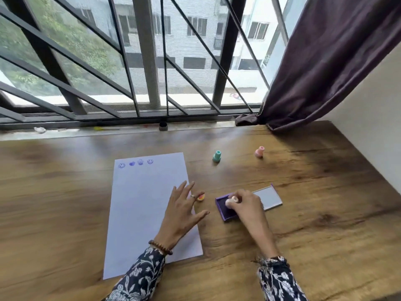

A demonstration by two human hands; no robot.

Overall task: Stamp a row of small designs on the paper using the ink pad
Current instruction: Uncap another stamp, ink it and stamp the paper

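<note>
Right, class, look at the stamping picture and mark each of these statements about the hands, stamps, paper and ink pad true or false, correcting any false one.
1. The right hand presses a pale stamp onto the open ink pad. True.
2. The paper already carries six prints. False: four prints sit in a row along its top edge.
3. The left hand rests flat, fingers spread, on the paper's right edge. True.
4. The green stamp lies on the paper. False: it stands on the wooden table, to the right of the paper.
5. The pink stamp is held in the left hand. False: it stands alone on the table, farther right than the green one.
</note>
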